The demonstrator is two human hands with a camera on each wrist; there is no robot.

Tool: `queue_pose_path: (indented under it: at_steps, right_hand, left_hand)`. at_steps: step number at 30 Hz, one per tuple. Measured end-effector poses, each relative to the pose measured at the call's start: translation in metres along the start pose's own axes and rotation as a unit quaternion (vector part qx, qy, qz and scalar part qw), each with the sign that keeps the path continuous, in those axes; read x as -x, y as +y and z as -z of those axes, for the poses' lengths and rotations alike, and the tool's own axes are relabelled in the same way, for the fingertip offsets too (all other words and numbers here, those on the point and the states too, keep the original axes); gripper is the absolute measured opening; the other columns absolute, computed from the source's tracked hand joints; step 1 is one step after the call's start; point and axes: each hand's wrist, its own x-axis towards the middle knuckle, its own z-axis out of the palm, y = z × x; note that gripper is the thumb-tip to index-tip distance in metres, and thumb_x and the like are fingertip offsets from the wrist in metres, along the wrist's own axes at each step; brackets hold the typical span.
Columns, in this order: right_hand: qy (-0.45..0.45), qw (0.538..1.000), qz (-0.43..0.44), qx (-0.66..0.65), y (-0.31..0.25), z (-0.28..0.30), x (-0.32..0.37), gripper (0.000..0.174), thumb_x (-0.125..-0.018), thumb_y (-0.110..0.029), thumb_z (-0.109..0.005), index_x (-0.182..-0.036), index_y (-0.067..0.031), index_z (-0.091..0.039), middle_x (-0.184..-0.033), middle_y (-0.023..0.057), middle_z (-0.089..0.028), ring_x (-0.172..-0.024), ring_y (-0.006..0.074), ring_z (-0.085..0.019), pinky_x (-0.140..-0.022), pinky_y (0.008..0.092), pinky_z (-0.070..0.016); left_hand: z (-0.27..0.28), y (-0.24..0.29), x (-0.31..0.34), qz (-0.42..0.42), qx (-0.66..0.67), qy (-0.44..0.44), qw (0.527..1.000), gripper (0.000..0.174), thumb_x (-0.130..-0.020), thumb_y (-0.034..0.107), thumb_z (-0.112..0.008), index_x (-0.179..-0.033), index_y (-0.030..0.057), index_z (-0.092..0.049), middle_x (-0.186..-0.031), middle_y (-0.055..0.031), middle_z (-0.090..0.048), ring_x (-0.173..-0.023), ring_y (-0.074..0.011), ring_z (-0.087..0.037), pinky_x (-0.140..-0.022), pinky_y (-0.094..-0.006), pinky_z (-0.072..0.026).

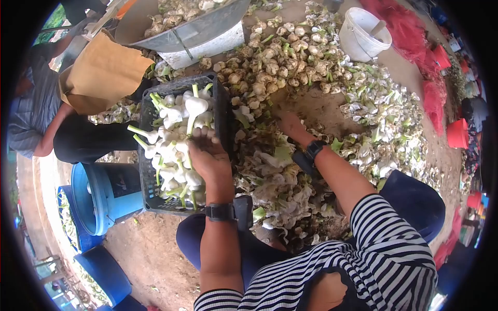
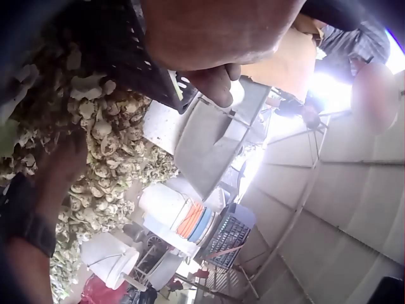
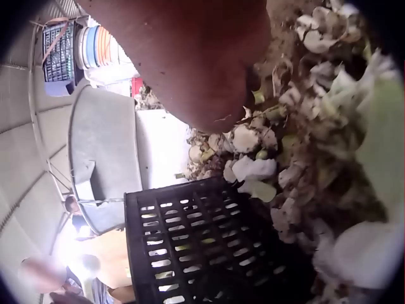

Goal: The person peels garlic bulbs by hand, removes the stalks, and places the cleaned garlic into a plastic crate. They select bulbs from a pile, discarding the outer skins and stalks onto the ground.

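Note:
In the head view, my left hand (image 1: 210, 158) is over the black crate (image 1: 223, 111), palm upward and fingers loosely bent. White trimmed garlic bulbs with green stems fill the crate; one bulb (image 1: 196, 106) lies just beyond the fingertips, its stem reaching down beside them. The left wrist view shows bent fingers (image 2: 218, 85) by something white, and a grip on it is not visible. My right hand (image 1: 291, 127) reaches low over bare soil, near the untrimmed garlic pile (image 1: 270, 67). Its fingertips are hard to make out, and the right wrist view hides them behind the hand (image 3: 202, 69).
Loose peels (image 1: 275, 181) cover the ground between my arms. A metal tub (image 1: 192, 36) of garlic stands beyond the crate, a white bucket (image 1: 360, 36) at the upper right. Blue tubs (image 1: 106, 199) are on the left, where another person sits by a brown sack (image 1: 106, 72).

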Motion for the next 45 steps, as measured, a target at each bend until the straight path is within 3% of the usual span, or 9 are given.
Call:
queue_pose_path:
  at_steps: [7,11,19,24,30,34,36,39,45]
  right_hand:
    - [0.127,0.99,0.064,-0.021,-0.029,-0.054,-0.102,0.029,-0.087,-0.019,-0.056,-0.112,-0.0049,-0.061,-0.102,0.021,-0.061,-0.097,0.0436,-0.057,-0.083,0.0513,-0.0474]
    - [0.14,0.989,-0.052,-0.01,-0.048,-0.049,-0.093,0.034,-0.086,-0.027,-0.061,-0.11,-0.0032,-0.06,-0.105,0.0225,-0.059,-0.098,0.0434,-0.057,-0.083,0.0502,-0.0474]
    - [0.174,0.962,-0.132,-0.167,-0.023,-0.066,-0.073,0.042,-0.077,-0.029,-0.07,-0.11,-0.0034,-0.059,-0.105,0.0238,-0.063,-0.099,0.0415,-0.06,-0.084,0.0481,-0.0478]
    - [0.132,0.96,-0.146,-0.197,0.013,-0.082,-0.053,0.044,-0.078,-0.019,-0.064,-0.119,-0.006,-0.06,-0.108,0.023,-0.063,-0.102,0.0418,-0.059,-0.086,0.0494,-0.0471]
    - [0.204,0.977,0.06,0.011,-0.024,-0.061,-0.045,0.047,-0.075,-0.008,-0.056,-0.121,-0.0074,-0.061,-0.108,0.0241,-0.063,-0.099,0.042,-0.06,-0.089,0.0478,-0.0473]
    - [0.087,0.984,-0.022,-0.153,-0.025,-0.047,-0.047,0.048,-0.079,-0.008,-0.058,-0.127,-0.0064,-0.056,-0.114,0.0244,-0.061,-0.101,0.037,-0.061,-0.088,0.0408,-0.0489]
    - [0.036,0.951,-0.137,-0.275,-0.052,-0.002,-0.029,0.049,-0.081,-0.009,-0.06,-0.13,-0.0048,-0.053,-0.117,0.0213,-0.061,-0.102,0.0316,-0.062,-0.087,0.0369,-0.0496]
    - [0.033,0.883,-0.055,-0.464,-0.058,0.007,0.002,0.058,-0.087,-0.008,-0.06,-0.14,-0.0026,-0.038,-0.109,0.0107,-0.062,-0.089,0.0156,-0.063,-0.074,0.0273,-0.0513]
    - [0.069,0.693,-0.107,-0.709,-0.106,0.032,0.062,0.049,-0.084,0.009,-0.048,-0.132,0.0011,-0.043,-0.1,0.0083,-0.06,-0.09,0.0205,-0.061,-0.075,0.0307,-0.053]
  left_hand:
    - [-0.042,0.025,-0.002,-0.115,-0.14,0.096,0.979,0.03,-0.1,0.021,-0.046,-0.12,0.002,-0.055,-0.123,-0.01,-0.057,-0.111,-0.0214,-0.057,-0.092,-0.0288,-0.0489]
    - [-0.026,-0.007,0.008,0.017,-0.254,-0.019,0.967,0.032,-0.1,0.03,-0.05,-0.116,0.004,-0.057,-0.105,-0.0085,-0.064,-0.089,-0.0182,-0.064,-0.074,-0.0264,-0.0523]
    - [-0.026,-0.048,0.035,0.198,-0.422,-0.155,0.871,0.025,-0.096,0.019,-0.057,-0.115,0.0029,-0.059,-0.104,-0.004,-0.066,-0.085,-0.0112,-0.063,-0.074,-0.0255,-0.0491]
    - [-0.016,-0.055,0.032,0.183,-0.474,-0.171,0.844,0.026,-0.096,0.019,-0.056,-0.115,0.0018,-0.06,-0.102,-0.0031,-0.066,-0.084,-0.0091,-0.062,-0.074,-0.0239,-0.0473]
    - [-0.021,-0.058,0.039,0.146,-0.556,-0.231,0.785,0.029,-0.094,0.018,-0.058,-0.116,-0.0015,-0.06,-0.098,-0.0025,-0.065,-0.088,-0.0085,-0.057,-0.079,-0.0238,-0.0466]
    - [-0.008,-0.062,0.029,0.088,-0.618,-0.202,0.755,0.035,-0.09,0.019,-0.063,-0.118,-0.0016,-0.059,-0.106,-0.0109,-0.064,-0.094,-0.0191,-0.061,-0.082,-0.0307,-0.0476]
    - [-0.001,-0.065,0.026,-0.012,-0.667,-0.171,0.725,0.042,-0.085,0.02,-0.066,-0.122,0.0011,-0.056,-0.113,-0.0183,-0.062,-0.099,-0.0302,-0.062,-0.085,-0.0373,-0.0477]
    - [-0.004,-0.063,0.029,-0.101,-0.699,-0.136,0.695,0.046,-0.082,0.018,-0.067,-0.124,0.0047,-0.054,-0.119,-0.0193,-0.056,-0.108,-0.0369,-0.057,-0.089,-0.0414,-0.0465]
    - [-0.018,-0.057,0.043,-0.064,-0.716,-0.23,0.656,0.042,-0.075,0.013,-0.073,-0.113,0.0051,-0.057,-0.114,-0.0178,-0.056,-0.106,-0.0397,-0.054,-0.087,-0.0443,-0.0469]
